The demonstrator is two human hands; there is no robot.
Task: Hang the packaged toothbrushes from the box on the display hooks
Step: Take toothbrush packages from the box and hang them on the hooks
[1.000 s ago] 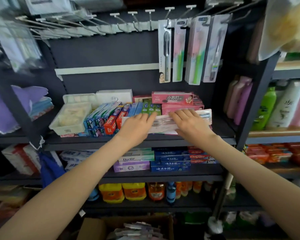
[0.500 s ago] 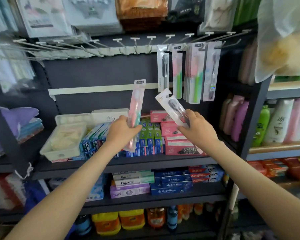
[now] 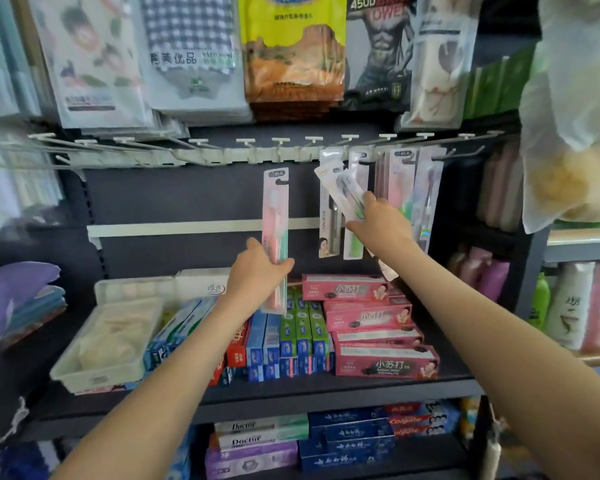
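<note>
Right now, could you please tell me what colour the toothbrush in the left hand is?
The toothbrush is pink and mint green; head view.

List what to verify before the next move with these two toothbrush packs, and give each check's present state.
1. Grip of the left hand on the pink-and-green packaged toothbrush: ok, fingers curl round its lower half.
2. That pack upright, hang hole on top: ok.
3. Grip of the right hand on the clear packaged toothbrush with dark bristles: ok.
4. That pack squared to a hook: not ok, it leans left in front of the hung packs.
5. Free white-tagged wire hooks: ok, several bare ones left of the hung packs.
6. Supply box: cannot tell, out of view.
</note>
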